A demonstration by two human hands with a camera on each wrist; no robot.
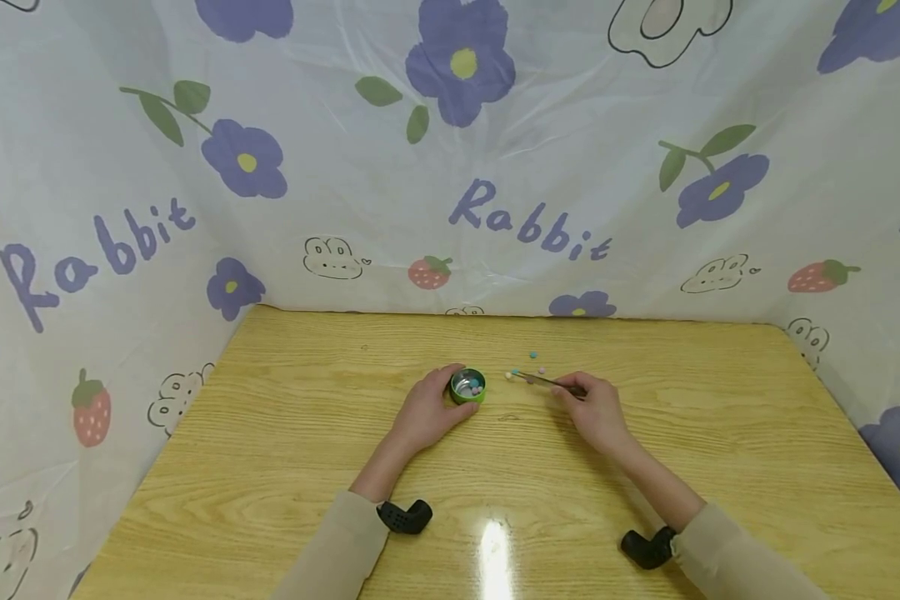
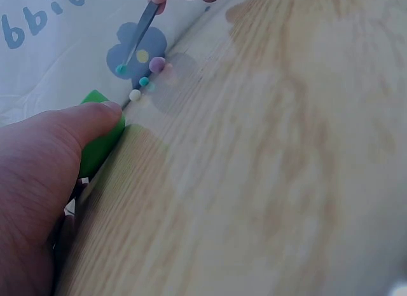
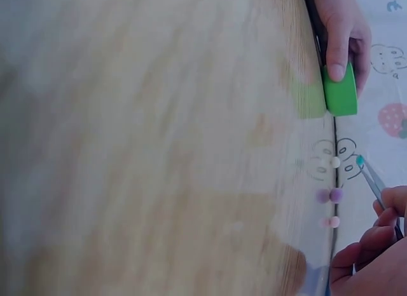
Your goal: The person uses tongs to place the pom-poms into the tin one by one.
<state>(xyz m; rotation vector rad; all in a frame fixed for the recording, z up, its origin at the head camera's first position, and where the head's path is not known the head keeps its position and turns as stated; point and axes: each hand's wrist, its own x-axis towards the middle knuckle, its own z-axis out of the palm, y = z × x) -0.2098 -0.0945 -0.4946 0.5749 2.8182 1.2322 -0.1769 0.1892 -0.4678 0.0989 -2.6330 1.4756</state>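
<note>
My left hand point(image 1: 426, 410) holds a small round green container point(image 1: 482, 402) on the table, fingers and thumb around its sides. Inside it lie several teal and pink beads point(image 1: 475, 390). In the right wrist view its green wall point(image 3: 342, 96) shows under the thumb. Tweezers point(image 1: 547, 382) are pinched in my right hand point(image 1: 598, 414), pointing left. At their tips is a teal bead point(image 3: 360, 160), held above the table. Just below and around the tips lie a white bead point(image 2: 135, 94), a purple bead point(image 2: 157, 65), a pink bead point(image 3: 334, 222) and another teal bead point(image 1: 533, 355).
The wood-grain table point(image 1: 307, 492) reaches back to a patterned cloth point(image 1: 375, 200), which also hangs at both sides. A black device point(image 1: 407, 517) is at the left wrist, and another black device point(image 1: 647, 548) at the right.
</note>
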